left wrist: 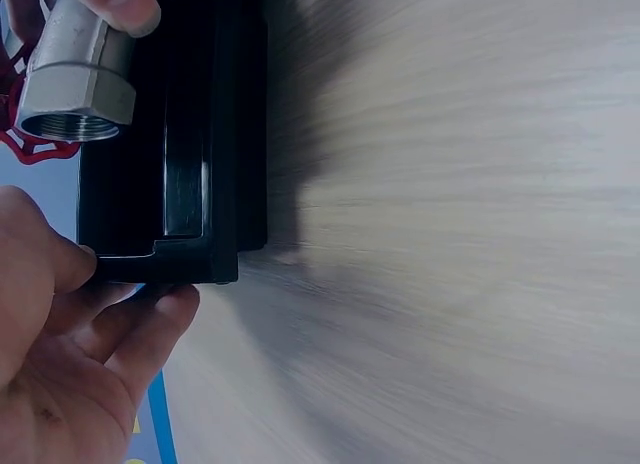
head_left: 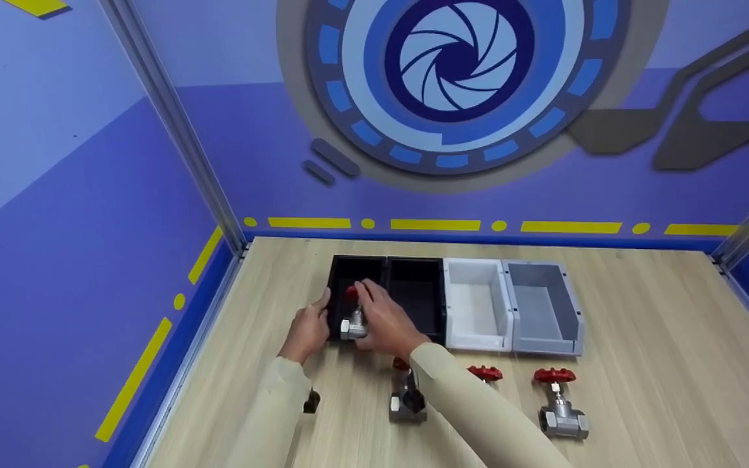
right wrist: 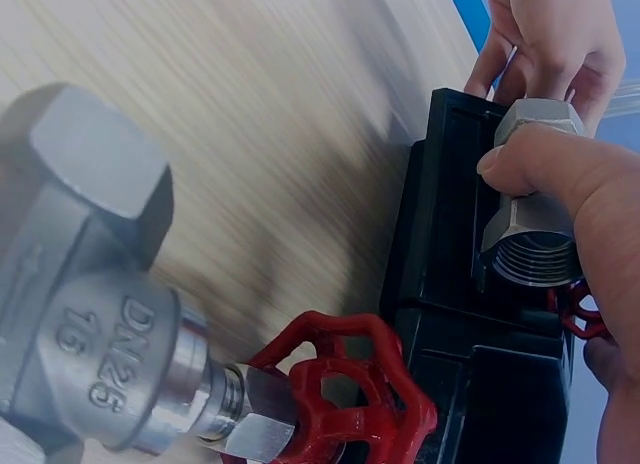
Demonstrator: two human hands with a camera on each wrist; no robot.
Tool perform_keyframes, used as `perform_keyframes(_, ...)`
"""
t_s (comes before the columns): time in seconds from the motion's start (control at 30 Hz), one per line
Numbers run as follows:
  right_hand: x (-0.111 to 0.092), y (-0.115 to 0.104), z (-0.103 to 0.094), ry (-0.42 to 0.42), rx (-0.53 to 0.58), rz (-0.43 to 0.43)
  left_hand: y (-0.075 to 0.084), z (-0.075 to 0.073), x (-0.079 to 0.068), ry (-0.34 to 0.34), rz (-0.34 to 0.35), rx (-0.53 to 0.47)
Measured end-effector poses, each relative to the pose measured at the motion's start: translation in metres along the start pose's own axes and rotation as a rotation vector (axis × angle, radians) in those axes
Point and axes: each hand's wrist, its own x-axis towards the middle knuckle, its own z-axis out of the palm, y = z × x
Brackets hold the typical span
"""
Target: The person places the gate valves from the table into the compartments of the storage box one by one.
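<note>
My right hand holds a steel gate valve with a red handwheel over the leftmost black bin. In the right wrist view its thumb lies across the threaded valve body. My left hand grips that bin's left wall; the left wrist view shows the thumb at the rim and fingers curled against the outside. More red-wheeled valves stand on the table: one partly behind the right forearm, one mostly hidden with its handwheel showing, and one farther right.
Beside the leftmost bin, in a row, are a second black bin, a white bin and a grey bin. The wooden table meets purple panels at the back and left.
</note>
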Motion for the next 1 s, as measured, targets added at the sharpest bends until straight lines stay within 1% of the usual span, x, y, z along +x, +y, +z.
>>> perform_keyframes(0.13,0.001,0.001,0.001,-0.012,0.009,0.003,-0.001,0.0,-0.001,0.003,0.019,0.001)
perform_keyframes(0.2,0.002,-0.001,0.001,-0.026,0.019,0.012,-0.002,-0.001,-0.002,0.0,0.014,0.003)
perform_keyframes(0.33,0.006,-0.004,0.001,-0.037,0.026,0.015,-0.002,-0.002,-0.002,-0.005,-0.027,0.0)
perform_keyframes(0.53,0.011,-0.006,0.001,-0.041,0.004,-0.017,-0.001,-0.003,-0.003,-0.015,-0.075,-0.03)
perform_keyframes(0.6,0.012,-0.005,0.003,-0.041,0.007,-0.027,-0.001,-0.003,-0.003,-0.013,-0.068,-0.02)
perform_keyframes(0.77,0.017,0.001,0.007,0.005,0.007,-0.043,-0.001,-0.001,-0.004,0.006,-0.027,0.026)
perform_keyframes(0.83,0.019,0.003,0.008,0.018,0.008,-0.042,0.0,-0.001,-0.003,0.004,-0.038,0.02)
perform_keyframes(1.0,0.021,0.007,0.009,0.012,0.023,-0.011,0.001,0.001,-0.001,-0.005,-0.05,0.011)
